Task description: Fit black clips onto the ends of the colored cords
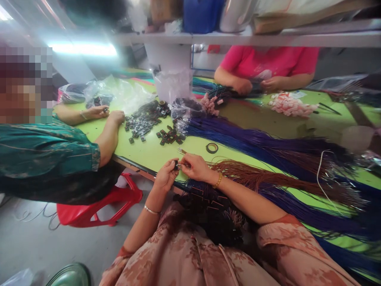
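Between the fingertips of my left hand is a small black connector housing. My right hand is closed in a pinch beside it, on a thin wire whose metal tip meets the housing. Just beyond lies a bundle of brown wires, running right from under my right wrist. Dark wires with black connectors rest in my lap. A pile of loose black housings and a larger heap of dark grey housings lie on the green table.
A roll of black tape lies ahead of my hands. Blue and purple wires stretch rightward. A co-worker in a teal sleeve sits left; another in a pink shirt works opposite, near pink connectors. A red stool stands left.
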The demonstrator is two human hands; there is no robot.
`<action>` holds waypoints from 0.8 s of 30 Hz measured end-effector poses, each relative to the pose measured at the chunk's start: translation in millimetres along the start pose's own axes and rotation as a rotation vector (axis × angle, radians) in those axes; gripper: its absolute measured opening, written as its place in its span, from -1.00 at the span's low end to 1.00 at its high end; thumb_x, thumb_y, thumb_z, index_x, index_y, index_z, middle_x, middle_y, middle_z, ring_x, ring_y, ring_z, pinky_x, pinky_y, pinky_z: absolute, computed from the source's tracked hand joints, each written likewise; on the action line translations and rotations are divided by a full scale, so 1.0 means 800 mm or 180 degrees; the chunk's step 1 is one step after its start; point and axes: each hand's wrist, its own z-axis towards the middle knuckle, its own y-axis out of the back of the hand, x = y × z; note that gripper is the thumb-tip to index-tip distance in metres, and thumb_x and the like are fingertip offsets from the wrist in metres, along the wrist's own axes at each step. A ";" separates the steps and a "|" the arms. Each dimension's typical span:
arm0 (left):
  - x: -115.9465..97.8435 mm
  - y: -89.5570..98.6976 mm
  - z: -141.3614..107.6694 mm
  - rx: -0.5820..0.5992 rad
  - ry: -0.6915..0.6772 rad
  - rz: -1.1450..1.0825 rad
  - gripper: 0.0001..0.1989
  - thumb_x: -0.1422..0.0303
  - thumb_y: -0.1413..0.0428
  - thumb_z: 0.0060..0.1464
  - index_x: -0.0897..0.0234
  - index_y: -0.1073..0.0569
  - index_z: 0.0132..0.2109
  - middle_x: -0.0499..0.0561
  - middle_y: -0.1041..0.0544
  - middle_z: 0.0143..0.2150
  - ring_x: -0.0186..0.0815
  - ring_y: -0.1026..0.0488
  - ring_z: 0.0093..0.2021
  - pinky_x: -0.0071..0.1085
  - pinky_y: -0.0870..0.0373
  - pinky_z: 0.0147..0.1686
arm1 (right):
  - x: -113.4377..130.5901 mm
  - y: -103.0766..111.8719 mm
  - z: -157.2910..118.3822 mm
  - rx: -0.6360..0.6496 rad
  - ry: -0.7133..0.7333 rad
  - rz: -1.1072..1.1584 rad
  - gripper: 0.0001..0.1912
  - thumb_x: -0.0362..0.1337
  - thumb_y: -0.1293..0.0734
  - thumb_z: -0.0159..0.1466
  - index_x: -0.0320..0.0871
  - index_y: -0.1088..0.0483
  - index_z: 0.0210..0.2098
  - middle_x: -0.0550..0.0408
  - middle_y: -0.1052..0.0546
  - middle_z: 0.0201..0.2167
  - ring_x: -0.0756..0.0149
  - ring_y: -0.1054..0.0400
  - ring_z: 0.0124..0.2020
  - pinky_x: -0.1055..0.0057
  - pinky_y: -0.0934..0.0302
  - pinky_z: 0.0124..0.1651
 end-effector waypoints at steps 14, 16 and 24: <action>0.018 -0.003 0.005 -0.0120 -0.0214 0.0177 -0.78 0.39 -0.34 -0.14 0.38 -0.46 -0.36 -0.08 -0.43 -0.46 -0.53 -0.33 -0.51 -0.61 -0.26 -0.52 | -0.004 -0.007 0.000 0.0509 0.0601 -0.1107 -0.80 -0.31 -0.17 0.27 -0.25 -0.38 -0.29 -0.07 -0.42 -0.38 0.24 -0.21 -0.35 0.37 -0.05 -0.31; 0.021 -0.004 0.005 -0.0170 -0.0324 0.0192 -0.77 0.38 -0.33 -0.14 0.39 -0.46 -0.37 -0.07 -0.43 -0.47 -0.52 -0.32 -0.51 -0.59 -0.25 -0.52 | -0.003 -0.004 0.001 0.0578 0.0411 -0.0995 -0.81 -0.31 -0.16 0.27 -0.25 -0.38 -0.29 -0.06 -0.43 -0.38 0.26 -0.22 -0.35 0.38 -0.05 -0.30; 0.028 -0.006 0.007 -0.0500 -0.0533 0.0174 -0.75 0.40 -0.34 -0.16 0.38 -0.44 -0.34 -0.06 -0.46 -0.42 -0.50 -0.36 -0.47 -0.56 -0.26 -0.46 | 0.007 -0.001 0.002 0.0772 -0.0141 -0.0716 -0.87 -0.33 -0.21 0.24 -0.23 -0.38 -0.33 -0.02 -0.48 -0.40 0.30 -0.25 -0.41 0.41 -0.02 -0.33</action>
